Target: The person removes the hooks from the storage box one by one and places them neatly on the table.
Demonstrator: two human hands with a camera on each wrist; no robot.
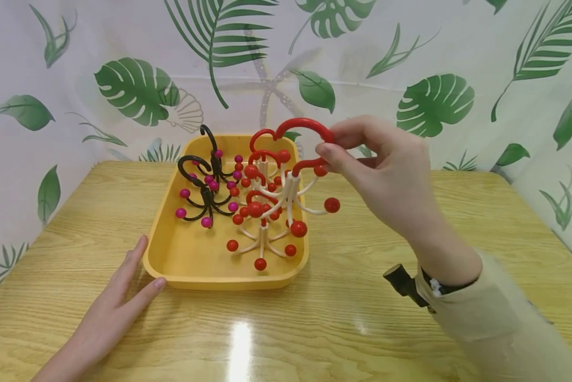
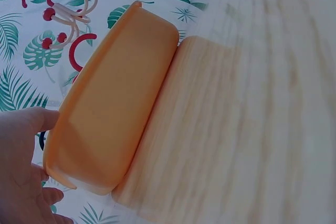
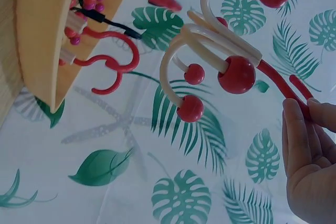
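Holding hook (image 1: 290, 190) | partly hiding red hooks (image 1: 263, 233), tray rim (image 1: 226, 284) | black hooks (image 1: 208, 195) alongside

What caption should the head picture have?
Right hand holds a red-and-white hook; left hand touches the yellow tray.

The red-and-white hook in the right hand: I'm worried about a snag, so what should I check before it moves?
1. Held hook pinched: ok, right hand pinches its red loop.
2. Pinch firm: cannot tell.
3. Clear of the S-shaped red loop: ok, right wrist view shows a gap.
4. Tray steadied: ok, left hand touches its near left corner.
5. Left hand free to help: not ok, it is at the tray.
6. Black hooks out of the way: ok, they stand along the tray's left side.
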